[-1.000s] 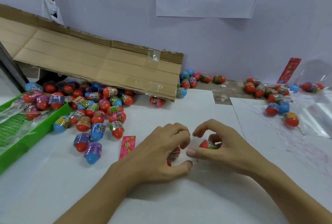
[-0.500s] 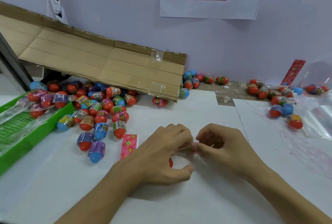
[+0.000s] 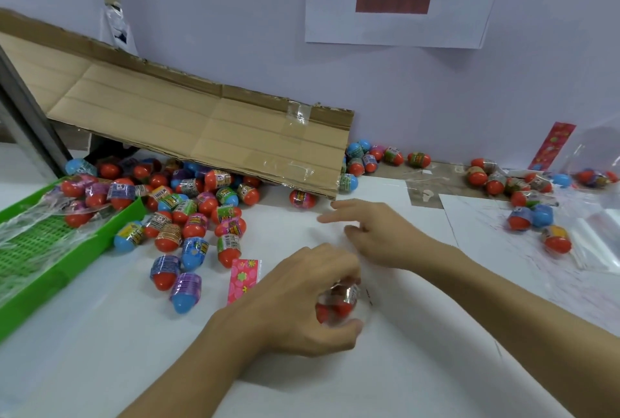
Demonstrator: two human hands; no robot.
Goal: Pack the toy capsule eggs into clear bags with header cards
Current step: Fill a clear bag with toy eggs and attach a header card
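Note:
My left hand (image 3: 302,303) grips a clear bag of red capsule eggs (image 3: 337,303) low over the white table, just right of a pink flowered header card (image 3: 244,280). My right hand (image 3: 372,233) hovers a little farther back with its fingers spread toward the left and holds nothing. A heap of loose capsule eggs (image 3: 194,216), red, blue, purple and green, lies at the left under a slanted cardboard sheet (image 3: 201,129).
A green crate (image 3: 67,266) with bagged eggs sits at the far left. More eggs (image 3: 375,155) line the wall, and others (image 3: 523,213) lie at the right beside clear bags (image 3: 600,239) and a red header card (image 3: 553,145).
My right hand let go of the bag and moved back and up, fingers spreading. My left hand keeps the bagged eggs and has shifted slightly toward me.

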